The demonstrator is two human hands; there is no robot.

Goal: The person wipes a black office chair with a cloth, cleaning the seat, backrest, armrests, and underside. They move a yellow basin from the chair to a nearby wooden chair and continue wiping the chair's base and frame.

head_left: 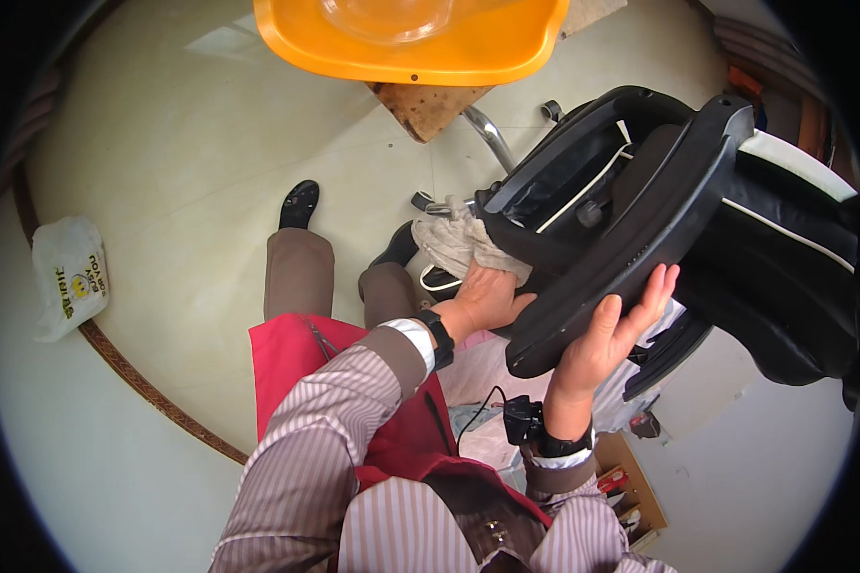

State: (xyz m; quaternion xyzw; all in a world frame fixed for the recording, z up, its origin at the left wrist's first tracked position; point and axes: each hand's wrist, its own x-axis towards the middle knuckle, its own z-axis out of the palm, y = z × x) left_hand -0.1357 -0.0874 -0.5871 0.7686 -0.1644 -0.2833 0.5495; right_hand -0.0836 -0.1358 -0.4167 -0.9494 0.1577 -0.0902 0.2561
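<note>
A black office chair [784, 286] with white piping fills the right side, tilted over. My left hand [487, 301] clutches a beige cloth [454, 241], pressed near the lower end of the chair's curved black armrest [655, 220]. The fingers of that hand are partly hidden by the cloth. Against the outer edge of the armrest lies my right hand [602, 344], its fingers stretched out and its thumb apart. Each wrist wears a black band, and a small black device with a cable [521, 420] sits at the right one.
An orange basin [411, 69] with a clear bowl in it stands on a wooden stool [428, 107] ahead. A white plastic bag [70, 277] lies at the left. Below the chair is an open drawer or box [635, 487] with small items.
</note>
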